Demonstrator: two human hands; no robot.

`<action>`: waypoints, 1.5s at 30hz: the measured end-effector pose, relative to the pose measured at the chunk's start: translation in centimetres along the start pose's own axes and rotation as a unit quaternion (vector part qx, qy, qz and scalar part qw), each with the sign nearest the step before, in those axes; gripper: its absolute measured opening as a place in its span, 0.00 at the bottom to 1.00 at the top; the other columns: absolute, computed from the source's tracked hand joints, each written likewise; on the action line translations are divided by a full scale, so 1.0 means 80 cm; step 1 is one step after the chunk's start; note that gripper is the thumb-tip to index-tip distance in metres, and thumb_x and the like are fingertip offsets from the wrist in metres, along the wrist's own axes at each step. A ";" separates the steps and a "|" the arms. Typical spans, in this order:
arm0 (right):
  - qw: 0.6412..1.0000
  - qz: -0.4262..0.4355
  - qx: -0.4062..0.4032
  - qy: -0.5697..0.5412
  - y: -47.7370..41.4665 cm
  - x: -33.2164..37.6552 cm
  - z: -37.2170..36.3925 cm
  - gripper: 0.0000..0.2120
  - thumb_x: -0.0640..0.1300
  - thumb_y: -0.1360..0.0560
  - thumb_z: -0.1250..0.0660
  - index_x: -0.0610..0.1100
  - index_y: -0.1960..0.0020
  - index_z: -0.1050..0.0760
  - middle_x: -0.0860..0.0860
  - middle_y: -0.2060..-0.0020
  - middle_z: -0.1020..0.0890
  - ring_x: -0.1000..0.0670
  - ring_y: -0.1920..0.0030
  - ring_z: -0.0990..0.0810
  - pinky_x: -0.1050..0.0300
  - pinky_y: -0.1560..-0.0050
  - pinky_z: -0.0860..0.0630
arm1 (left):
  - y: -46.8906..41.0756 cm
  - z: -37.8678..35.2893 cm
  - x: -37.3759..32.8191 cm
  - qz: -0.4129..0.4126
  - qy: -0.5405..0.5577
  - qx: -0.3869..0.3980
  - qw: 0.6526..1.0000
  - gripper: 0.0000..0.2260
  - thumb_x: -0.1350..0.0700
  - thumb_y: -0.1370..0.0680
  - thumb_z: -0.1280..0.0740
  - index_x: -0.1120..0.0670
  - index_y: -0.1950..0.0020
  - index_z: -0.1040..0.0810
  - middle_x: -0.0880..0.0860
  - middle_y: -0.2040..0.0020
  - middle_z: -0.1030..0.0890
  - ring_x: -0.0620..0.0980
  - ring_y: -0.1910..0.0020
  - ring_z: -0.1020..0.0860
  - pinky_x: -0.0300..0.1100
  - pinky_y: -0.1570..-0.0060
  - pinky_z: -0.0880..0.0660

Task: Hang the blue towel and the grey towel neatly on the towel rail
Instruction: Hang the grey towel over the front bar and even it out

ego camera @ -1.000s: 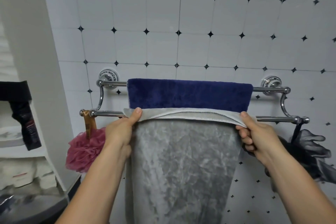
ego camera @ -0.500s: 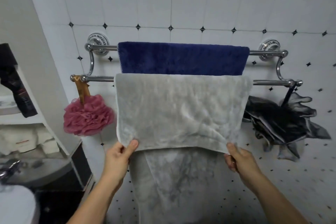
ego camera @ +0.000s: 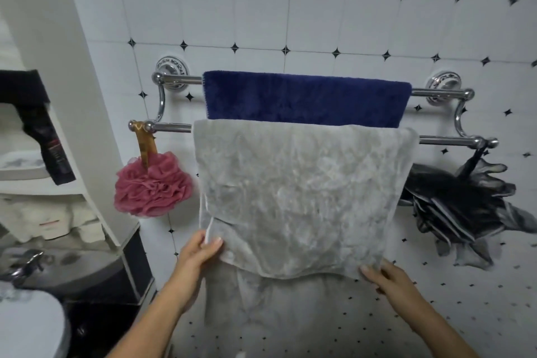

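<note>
Now both hands are pinching the grey towel (ego camera: 299, 192) at its lower corners: left hand (ego camera: 200, 253), right hand (ego camera: 386, 276). Blue towel (ego camera: 305, 97) is hanging on the back rail (ego camera: 436, 93).

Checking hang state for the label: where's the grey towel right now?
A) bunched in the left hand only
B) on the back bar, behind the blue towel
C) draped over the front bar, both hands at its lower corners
C: the grey towel drapes over the front bar, with the left hand and right hand gripping its lower corners; the blue towel hangs on the back bar.

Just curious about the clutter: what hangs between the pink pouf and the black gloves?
In the head view, the grey towel hangs between the pink pouf and the black gloves, draped over the front rail.
</note>
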State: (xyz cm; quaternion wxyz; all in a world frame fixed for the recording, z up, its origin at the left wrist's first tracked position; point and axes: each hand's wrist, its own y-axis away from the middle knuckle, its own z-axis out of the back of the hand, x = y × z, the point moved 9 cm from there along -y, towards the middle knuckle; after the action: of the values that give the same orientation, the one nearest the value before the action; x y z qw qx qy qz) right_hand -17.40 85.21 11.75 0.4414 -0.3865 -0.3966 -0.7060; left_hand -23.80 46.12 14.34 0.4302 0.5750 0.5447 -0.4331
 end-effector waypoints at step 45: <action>0.975 0.160 -0.083 0.132 0.070 0.145 0.100 0.04 0.44 0.28 0.26 0.50 0.61 0.18 0.53 0.69 0.18 0.57 0.69 0.22 0.56 0.62 0.24 | 0.034 -0.002 -0.091 0.037 0.163 0.032 0.985 0.21 0.44 0.26 0.36 0.59 0.45 0.16 0.63 0.42 0.17 0.58 0.48 0.16 0.52 0.55 0.17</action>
State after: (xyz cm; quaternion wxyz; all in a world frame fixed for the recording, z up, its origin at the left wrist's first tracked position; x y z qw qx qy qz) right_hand -14.24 87.05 26.46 0.5636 -0.3838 -0.2080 -0.7013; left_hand -21.28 44.31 21.48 0.3328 0.6712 0.5718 -0.3344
